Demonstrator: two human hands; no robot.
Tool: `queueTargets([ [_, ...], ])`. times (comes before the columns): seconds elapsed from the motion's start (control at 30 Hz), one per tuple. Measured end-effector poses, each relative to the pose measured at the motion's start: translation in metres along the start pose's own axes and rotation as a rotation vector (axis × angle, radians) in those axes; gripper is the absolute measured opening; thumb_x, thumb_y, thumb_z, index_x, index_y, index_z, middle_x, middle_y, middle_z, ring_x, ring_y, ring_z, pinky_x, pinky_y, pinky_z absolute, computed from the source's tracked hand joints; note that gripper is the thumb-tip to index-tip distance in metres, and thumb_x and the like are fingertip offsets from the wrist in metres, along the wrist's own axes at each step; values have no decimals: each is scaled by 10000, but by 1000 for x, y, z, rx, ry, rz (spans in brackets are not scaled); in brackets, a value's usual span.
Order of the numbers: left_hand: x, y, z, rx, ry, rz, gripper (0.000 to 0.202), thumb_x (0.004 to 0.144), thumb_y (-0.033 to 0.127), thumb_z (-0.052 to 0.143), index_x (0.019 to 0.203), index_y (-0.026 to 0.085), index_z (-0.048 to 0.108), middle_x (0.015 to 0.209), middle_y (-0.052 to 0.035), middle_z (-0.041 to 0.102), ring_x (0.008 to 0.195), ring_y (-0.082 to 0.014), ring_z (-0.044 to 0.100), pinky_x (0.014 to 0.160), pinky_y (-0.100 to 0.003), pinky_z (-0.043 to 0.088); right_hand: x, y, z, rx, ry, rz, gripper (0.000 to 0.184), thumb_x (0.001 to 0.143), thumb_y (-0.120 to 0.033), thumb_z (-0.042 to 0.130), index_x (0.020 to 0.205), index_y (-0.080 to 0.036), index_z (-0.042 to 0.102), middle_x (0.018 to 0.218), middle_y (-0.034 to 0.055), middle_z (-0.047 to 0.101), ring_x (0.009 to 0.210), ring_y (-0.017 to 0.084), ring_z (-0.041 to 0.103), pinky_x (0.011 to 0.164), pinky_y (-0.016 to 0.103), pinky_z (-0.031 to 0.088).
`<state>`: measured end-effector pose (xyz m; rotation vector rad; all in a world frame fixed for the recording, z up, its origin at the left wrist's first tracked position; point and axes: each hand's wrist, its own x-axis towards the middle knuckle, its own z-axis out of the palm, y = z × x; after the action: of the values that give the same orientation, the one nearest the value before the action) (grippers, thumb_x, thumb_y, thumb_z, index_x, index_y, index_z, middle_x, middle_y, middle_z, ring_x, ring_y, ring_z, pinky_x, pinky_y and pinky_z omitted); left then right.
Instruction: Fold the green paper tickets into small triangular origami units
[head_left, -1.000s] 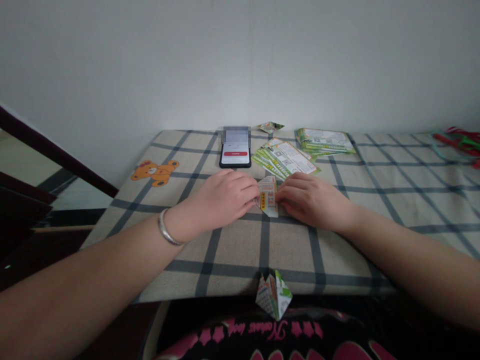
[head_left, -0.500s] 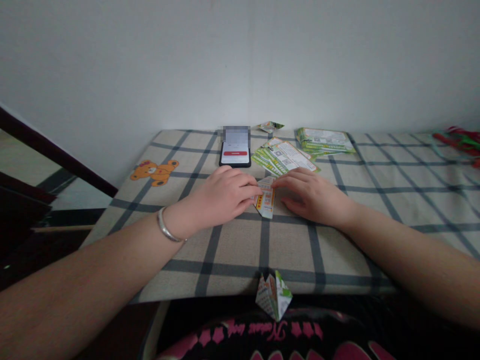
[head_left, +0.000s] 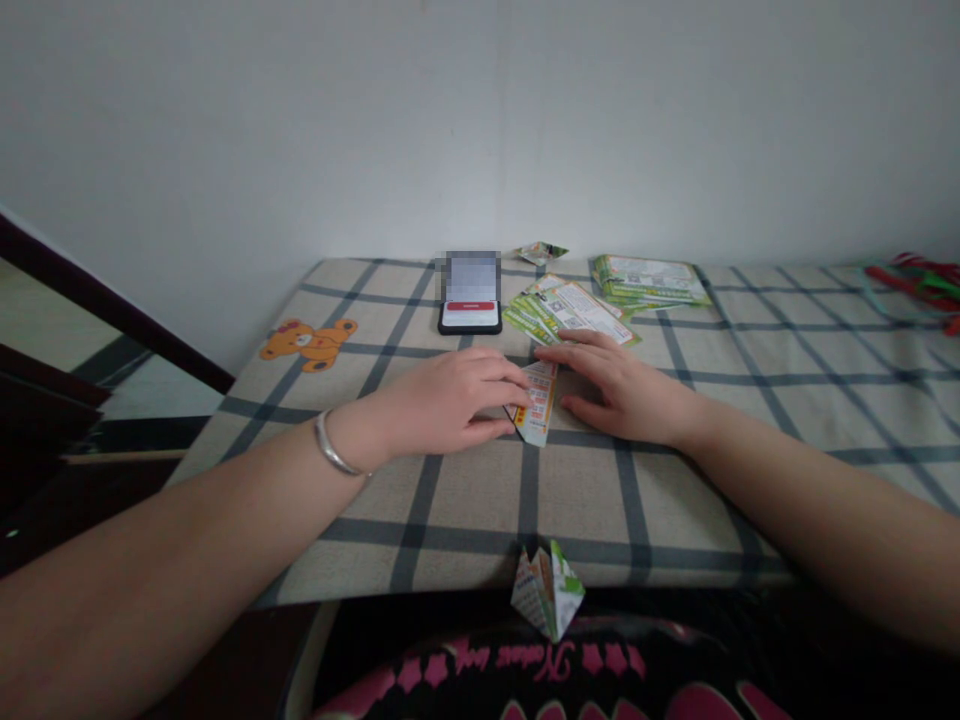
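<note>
A small folded paper leaflet (head_left: 537, 405) lies on the checked tablecloth (head_left: 465, 490) between my hands. My left hand (head_left: 442, 400), with a silver bangle at the wrist, presses its fingertips on the paper's left side, fingers together. My right hand (head_left: 619, 390) lies flat on the cloth, and its index finger reaches the paper's top edge. A finished folded paper shape (head_left: 547, 588) stands at the table's near edge, in front of my lap.
A phone (head_left: 470, 292) with a lit screen lies beyond my hands. A fan of green leaflets (head_left: 570, 312) and a stack of them (head_left: 649, 280) lie to its right. A small folded piece (head_left: 541, 252) is by the wall. Red and green items (head_left: 922, 282) sit far right.
Both hands have shifted slightly away from me. The folded paper has turned and its top flap has been pressed over. My right index finger has moved to the paper's top edge.
</note>
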<state>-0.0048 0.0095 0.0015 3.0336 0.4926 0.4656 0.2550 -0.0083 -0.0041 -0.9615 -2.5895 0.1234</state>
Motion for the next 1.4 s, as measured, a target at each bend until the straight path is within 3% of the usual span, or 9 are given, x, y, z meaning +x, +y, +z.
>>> queueTargets([
  [0.17,1,-2,0,-33,-4,-26,223,917,276,553,1109,216,650,1191,-42,635,1126,-192,543,1004,-378,438,3,0,-4,32,2,-60,416,859,-260,581,1265,-178,553,1221,107,622,1203,250,513,1052,468,415],
  [0.4,3,6,-4,57,-23,-3,382,875,419,609,1197,214,613,1229,-74,606,1182,-252,497,1063,-466,367,0,0,-1,-31,-26,-53,527,865,-243,562,1369,-124,468,1346,117,561,1313,278,401,1089,470,378],
  [0.63,3,12,-2,96,-24,-2,309,893,405,582,1159,256,628,1193,-49,603,1130,-242,520,1024,-445,386,3,0,-4,-166,13,-105,419,888,-341,574,1252,-134,595,1174,102,666,1153,281,516,996,442,439],
  [0.77,1,13,-3,107,-11,-5,302,875,363,596,1152,250,632,1200,-61,604,1125,-248,531,1000,-448,404,4,1,-6,-242,-4,-159,320,941,-339,507,1188,-200,655,1091,80,695,1041,250,567,927,416,454],
  [0.93,3,13,-3,99,-11,-12,328,873,400,590,1134,204,626,1178,-83,617,1101,-252,545,960,-435,448,3,3,-6,-284,-2,-183,302,965,-326,471,1167,-219,667,1151,60,686,1086,246,572,936,406,449],
  [1.13,2,12,1,-1,51,-71,349,822,218,616,1151,127,544,1173,-106,610,1126,-220,542,998,-380,448,3,4,-5,-245,44,-154,299,932,-348,539,1156,-191,659,1167,65,683,1091,235,597,939,388,462],
  [1.4,1,10,0,-129,47,-133,421,784,109,600,1193,146,510,1208,-94,606,1138,-191,564,1005,-350,458,1,-2,-6,-255,69,-212,257,943,-318,520,1121,-215,675,1142,35,703,992,208,651,822,349,497],
])
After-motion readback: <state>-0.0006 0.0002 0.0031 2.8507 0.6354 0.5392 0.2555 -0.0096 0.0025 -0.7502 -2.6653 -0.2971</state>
